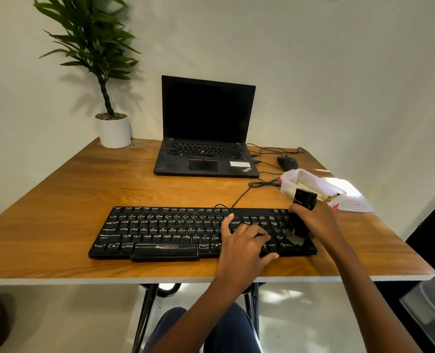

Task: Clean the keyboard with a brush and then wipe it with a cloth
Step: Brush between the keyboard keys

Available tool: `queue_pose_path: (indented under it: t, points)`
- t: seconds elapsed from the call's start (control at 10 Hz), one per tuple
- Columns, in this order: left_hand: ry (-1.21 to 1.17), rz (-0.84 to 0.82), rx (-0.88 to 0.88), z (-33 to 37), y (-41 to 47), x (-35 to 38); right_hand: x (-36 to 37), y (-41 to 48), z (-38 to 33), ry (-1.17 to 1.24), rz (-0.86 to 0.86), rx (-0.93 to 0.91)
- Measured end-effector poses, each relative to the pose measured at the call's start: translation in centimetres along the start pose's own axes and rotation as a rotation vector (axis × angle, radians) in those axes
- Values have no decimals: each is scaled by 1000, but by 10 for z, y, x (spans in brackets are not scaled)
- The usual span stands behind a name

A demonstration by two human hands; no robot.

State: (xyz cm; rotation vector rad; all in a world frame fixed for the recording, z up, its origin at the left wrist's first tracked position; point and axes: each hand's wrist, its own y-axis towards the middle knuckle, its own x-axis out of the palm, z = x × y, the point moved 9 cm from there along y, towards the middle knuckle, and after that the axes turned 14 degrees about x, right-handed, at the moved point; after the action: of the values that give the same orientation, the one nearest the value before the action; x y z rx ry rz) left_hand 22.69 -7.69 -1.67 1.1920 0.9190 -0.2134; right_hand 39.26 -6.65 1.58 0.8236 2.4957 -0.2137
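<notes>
A black Zebronics keyboard (165, 231) lies across the near part of the wooden table (58, 200). My right hand (318, 220) grips a black brush (301, 217) by its handle, and the bristles press on the keys at the keyboard's right end. My left hand (244, 240) rests on the right-middle keys with its fingers spread and straight. I see no cloth outside the plastic box; the box's contents are unclear.
An open black laptop (206, 138) stands at the back centre, with a wired mouse (287, 163) and cables to its right. A clear plastic box (310, 187) sits at the right. A potted plant (113, 131) occupies the back left corner.
</notes>
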Motion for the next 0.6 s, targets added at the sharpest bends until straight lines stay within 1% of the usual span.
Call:
queue_pose_path:
  t: [0.1, 0.2, 0.3, 0.4, 0.6]
  points:
    - [3, -4, 2, 1, 0, 0, -6, -3, -3, 51, 75, -46]
    - [1, -8, 3, 1, 0, 0, 4, -3, -1, -42, -8, -18]
    - [-5, -10, -3, 1, 0, 1, -2, -5, -6, -14, 36, -55]
    - [-5, -18, -6, 0, 0, 1, 7, -3, 1, -57, -59, 14]
    - [-7, -13, -3, 1, 0, 1, -3, 0, 0, -40, 19, 10]
